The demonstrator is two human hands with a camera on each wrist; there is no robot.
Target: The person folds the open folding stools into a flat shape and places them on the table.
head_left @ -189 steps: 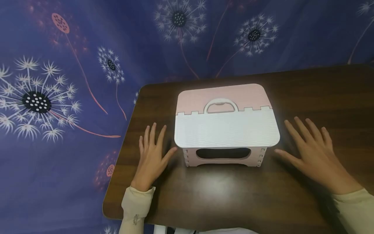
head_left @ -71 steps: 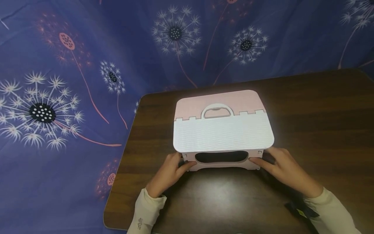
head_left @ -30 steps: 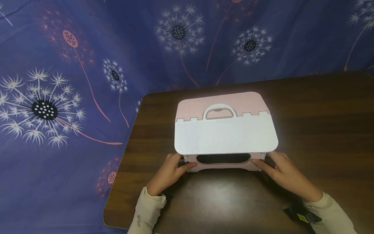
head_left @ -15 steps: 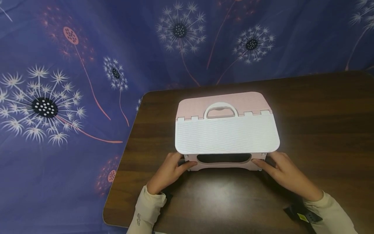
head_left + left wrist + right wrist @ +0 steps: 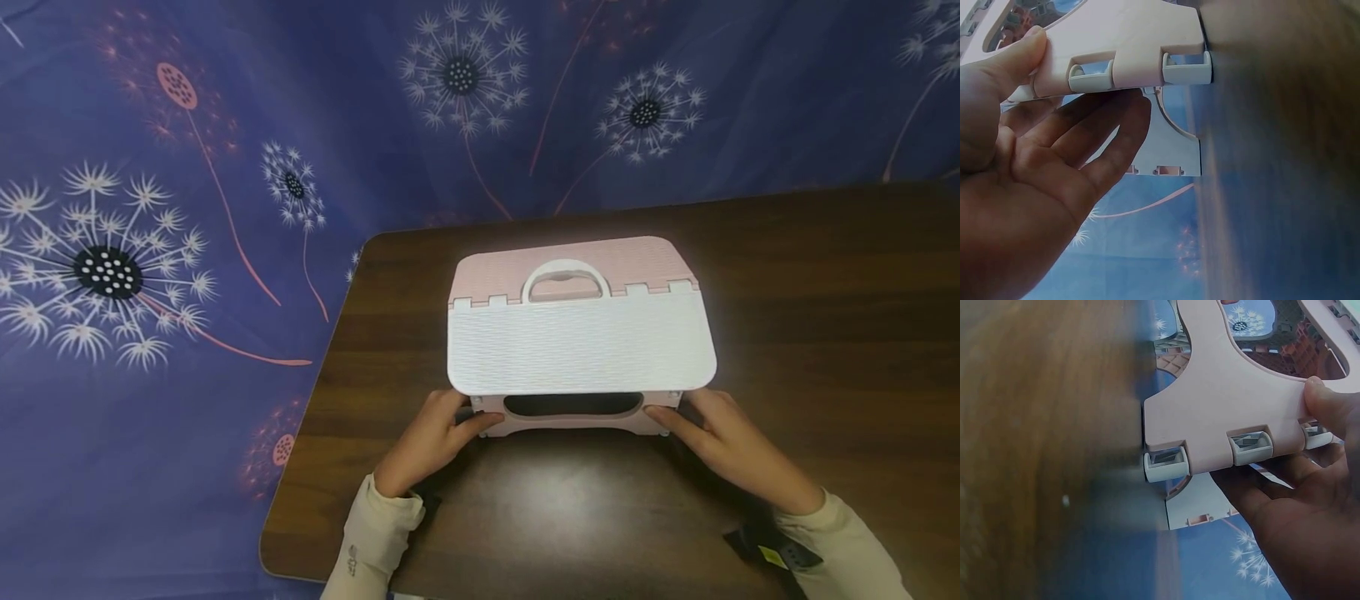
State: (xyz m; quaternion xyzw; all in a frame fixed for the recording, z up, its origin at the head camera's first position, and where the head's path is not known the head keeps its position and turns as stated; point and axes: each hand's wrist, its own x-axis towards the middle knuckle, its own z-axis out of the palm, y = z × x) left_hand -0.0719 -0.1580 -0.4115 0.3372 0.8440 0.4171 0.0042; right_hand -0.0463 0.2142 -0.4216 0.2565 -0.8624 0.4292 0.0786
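Folding stool (image 5: 581,346) stood on the tabletop (image 5: 570,508), toward its left part, with the white half of the top near and the pink half far; its pink near panel (image 5: 573,423) is gripped at both ends; by the left hand (image 5: 431,437) the left edge is pinched, thumb laid on the front face, fingers bent only partly and tucked behind; the right edge is pinched the same way by the right hand (image 5: 738,450); the handle (image 5: 566,265) is left untouched.

For a sound hold, pressure should be matched on both sides, so the panel is not twisted; thumbs are best placed flat on solid plastic beside the opening; fingertips should be held clear of the white hinges (image 5: 1188,69), where skin could be nipped; any pull should be made evenly; whether the top is slightly bent at the seam cannot be told.
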